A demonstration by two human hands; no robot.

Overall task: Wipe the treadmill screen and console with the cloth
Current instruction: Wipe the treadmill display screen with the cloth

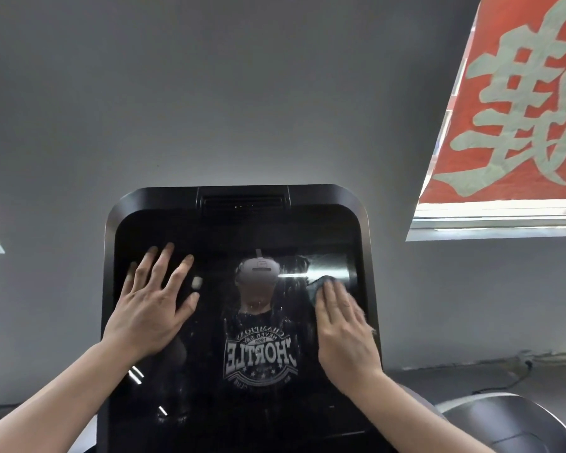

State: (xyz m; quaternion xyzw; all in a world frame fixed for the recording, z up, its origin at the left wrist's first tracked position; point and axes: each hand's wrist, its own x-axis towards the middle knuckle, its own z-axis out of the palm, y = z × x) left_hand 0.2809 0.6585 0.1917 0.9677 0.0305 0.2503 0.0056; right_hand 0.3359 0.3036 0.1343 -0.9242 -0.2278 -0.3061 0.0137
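Observation:
The treadmill screen [209,403] is a large glossy black panel in a black console frame [242,192], filling the lower middle of the head view. My left hand [151,305] lies flat on the screen's left side with fingers spread, holding nothing. My right hand [343,328] presses flat on the screen's right side over a dark cloth [317,284], which peeks out past my fingertips and along the hand's right edge. The glass reflects a person in a printed T-shirt.
A grey wall rises behind the console. A red banner [517,103] with pale characters hangs over a window [494,217] at the upper right. Grey machine housing [504,416] curves at the lower right, and a cable [517,377] runs along the wall base.

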